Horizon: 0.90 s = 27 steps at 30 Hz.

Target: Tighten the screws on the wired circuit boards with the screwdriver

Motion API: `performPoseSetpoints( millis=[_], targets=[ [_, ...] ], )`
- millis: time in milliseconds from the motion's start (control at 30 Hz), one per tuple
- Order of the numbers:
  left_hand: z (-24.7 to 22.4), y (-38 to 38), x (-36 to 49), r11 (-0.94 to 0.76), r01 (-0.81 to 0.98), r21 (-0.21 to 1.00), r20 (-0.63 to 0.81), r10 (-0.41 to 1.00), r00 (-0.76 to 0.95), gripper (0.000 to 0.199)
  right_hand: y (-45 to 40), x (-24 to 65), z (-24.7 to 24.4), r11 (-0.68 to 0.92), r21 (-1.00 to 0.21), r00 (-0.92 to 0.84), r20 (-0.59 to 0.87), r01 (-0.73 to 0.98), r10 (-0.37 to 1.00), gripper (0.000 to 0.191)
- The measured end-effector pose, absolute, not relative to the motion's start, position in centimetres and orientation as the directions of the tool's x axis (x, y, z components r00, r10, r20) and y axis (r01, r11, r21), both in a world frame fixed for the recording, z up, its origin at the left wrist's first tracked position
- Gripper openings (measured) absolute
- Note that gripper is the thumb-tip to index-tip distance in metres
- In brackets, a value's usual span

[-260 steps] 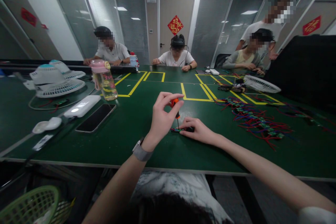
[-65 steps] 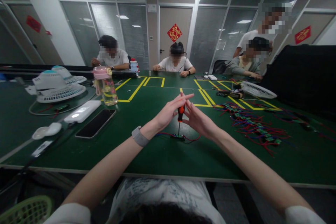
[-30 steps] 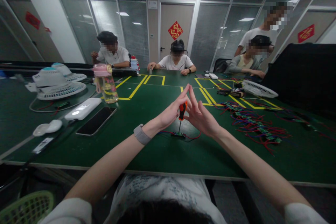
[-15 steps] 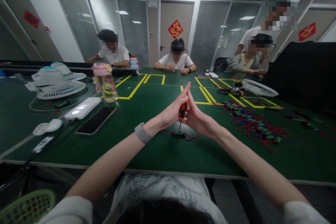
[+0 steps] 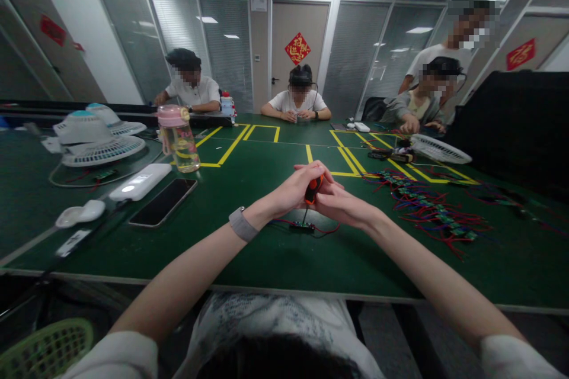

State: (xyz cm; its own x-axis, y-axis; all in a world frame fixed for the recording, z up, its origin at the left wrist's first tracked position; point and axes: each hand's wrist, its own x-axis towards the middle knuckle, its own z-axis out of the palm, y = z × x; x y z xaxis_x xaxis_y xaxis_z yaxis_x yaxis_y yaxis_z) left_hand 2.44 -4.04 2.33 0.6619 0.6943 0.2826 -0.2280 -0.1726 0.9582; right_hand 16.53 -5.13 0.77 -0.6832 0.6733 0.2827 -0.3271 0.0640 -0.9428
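An orange-and-black screwdriver stands nearly upright between my two hands. Its thin shaft runs down to a small green circuit board with red and black wires, lying on the green table. My left hand, with a grey band on its wrist, presses the handle from the left, its fingers bent over the top. From the right, my right hand lies against the same handle, so the handle is closed between both. Part of the handle and several fingers are hidden.
Right of my hands lies a row of wired circuit boards. To the left are a phone, a white power strip, a pink-lidded bottle and white fans. Several people sit or stand across the table.
My hands, palm to palm with fingers pointing forward before, have slid against each other and the fingers now bend over the handle. The screwdriver stays over the board.
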Motion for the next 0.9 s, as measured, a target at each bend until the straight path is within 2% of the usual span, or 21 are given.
performPoseSetpoints(
  millis=[100, 300, 567, 900],
  targets=[
    [2.4, -4.1, 2.5, -0.215, -0.205, 0.955, 0.297, 0.715, 0.633, 0.03, -4.9, 16.2, 0.7, 0.085, -0.934, -0.636, 0.302, -0.348, 0.711, 0.069],
    [2.4, -4.0, 2.8, -0.415, -0.176, 0.893, 0.442, 0.732, 0.518, 0.029, -4.8, 15.3, 0.3, 0.13, -0.922, -0.54, 0.323, -0.365, 0.777, 0.058],
    [1.4, -3.6, 3.4, -0.384, -0.215, 0.898, 0.439, 0.753, 0.491, 0.028, -4.9, 15.0, -0.1, 0.176, -0.919, -0.481, 0.34, -0.353, 0.808, 0.056],
    [1.7, -3.8, 3.6, -0.54, -0.106, 0.835, 0.533, 0.747, 0.396, 0.03, -5.1, 14.5, -0.1, 0.185, -0.919, -0.458, 0.339, -0.348, 0.822, 0.049]
  ],
)
